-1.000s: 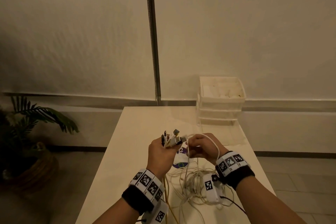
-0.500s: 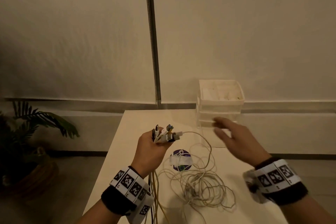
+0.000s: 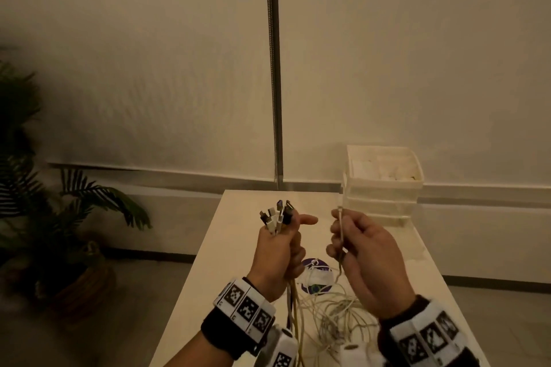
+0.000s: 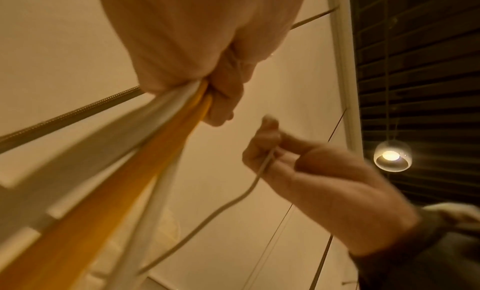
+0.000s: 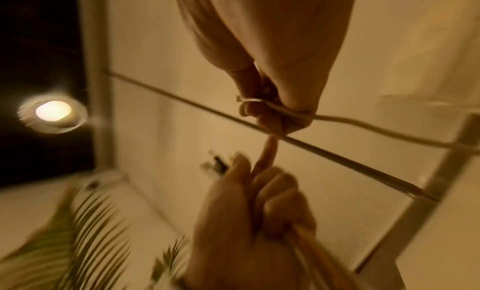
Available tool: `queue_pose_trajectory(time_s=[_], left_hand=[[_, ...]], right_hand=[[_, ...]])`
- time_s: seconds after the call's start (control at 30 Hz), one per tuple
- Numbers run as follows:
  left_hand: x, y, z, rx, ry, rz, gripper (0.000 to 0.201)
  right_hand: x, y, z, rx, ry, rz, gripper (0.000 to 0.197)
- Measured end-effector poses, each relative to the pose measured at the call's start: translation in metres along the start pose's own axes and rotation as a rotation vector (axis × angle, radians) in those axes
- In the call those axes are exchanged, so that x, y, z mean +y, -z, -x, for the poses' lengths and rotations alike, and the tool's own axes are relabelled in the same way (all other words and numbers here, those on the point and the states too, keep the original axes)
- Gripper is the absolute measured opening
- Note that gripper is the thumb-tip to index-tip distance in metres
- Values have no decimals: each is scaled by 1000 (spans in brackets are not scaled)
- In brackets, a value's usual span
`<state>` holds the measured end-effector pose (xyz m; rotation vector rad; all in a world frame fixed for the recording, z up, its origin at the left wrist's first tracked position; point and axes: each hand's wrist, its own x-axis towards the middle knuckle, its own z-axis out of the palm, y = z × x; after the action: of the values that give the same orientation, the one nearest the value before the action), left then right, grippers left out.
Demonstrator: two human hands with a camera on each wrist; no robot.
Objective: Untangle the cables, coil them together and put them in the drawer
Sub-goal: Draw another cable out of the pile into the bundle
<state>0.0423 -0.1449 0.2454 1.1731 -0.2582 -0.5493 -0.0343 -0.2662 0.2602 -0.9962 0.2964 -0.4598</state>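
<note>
Setting: dim room, pale wall behind a white table (image 3: pixel 238 247); a stacked drawer unit (image 3: pixel 383 188) stands at its far right corner.
Left hand: left hand (image 3: pixel 275 256) fisted round a bundle of cables (image 3: pixel 293 301), their plugs (image 3: pixel 277 214) fanned above the fist; forefinger extended.
Right hand: right hand (image 3: pixel 365 256) pinches one thin white cable end (image 3: pixel 340 226) upright, just beside the left.
Change: half a second ago this hand was open and empty near the drawers; it has returned with another end.
Meaning: judged as gathering ends; a loose tangle (image 3: pixel 331 316) remains on the table, and coiling is not begun.
Markings: a purple round label (image 3: pixel 316 277) lies under the cables, its writing unreadable; the wristband squares carry patterns only.
</note>
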Motion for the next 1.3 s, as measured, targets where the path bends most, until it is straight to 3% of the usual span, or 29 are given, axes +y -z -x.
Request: queue_pose_trajectory(time_s=[0.1,0.23,0.33,0.47,0.57,0.7,0.8,0.87,1.1,1.2,1.3], left_hand=[[0,-6,6,-103,20,84,49],[1,-7,13,-267,-55,49,57],[-1,-5,16,-317,-71,-52,62],[-1,-8,18,-226,-68,-85,61],[0,-12,16,-62,-70,-93,55],[12,-4,12,168,-172,-77,56],[40,17,8,155,-165,202,51],[55,31,8,101,-170,208,52],[82,43,28,18,-377,-195,37],[80,51,36,-79,-439,-645,19],[44,35,40,-301,-423,-1051,31]], right_hand=[[6,-26,24,21,260,379,17],[14,-34,31,60,373,494,16],[20,-32,32,60,423,604,13],[21,-24,30,-35,405,741,16],[26,-15,32,-110,427,870,20],[36,6,42,-106,468,975,11],[44,41,45,-233,343,1002,8],[44,64,42,-370,206,1006,9],[9,104,6,-556,0,1272,34],[-7,114,-4,-487,-15,1326,43],[-19,90,-5,-467,69,1305,44]])
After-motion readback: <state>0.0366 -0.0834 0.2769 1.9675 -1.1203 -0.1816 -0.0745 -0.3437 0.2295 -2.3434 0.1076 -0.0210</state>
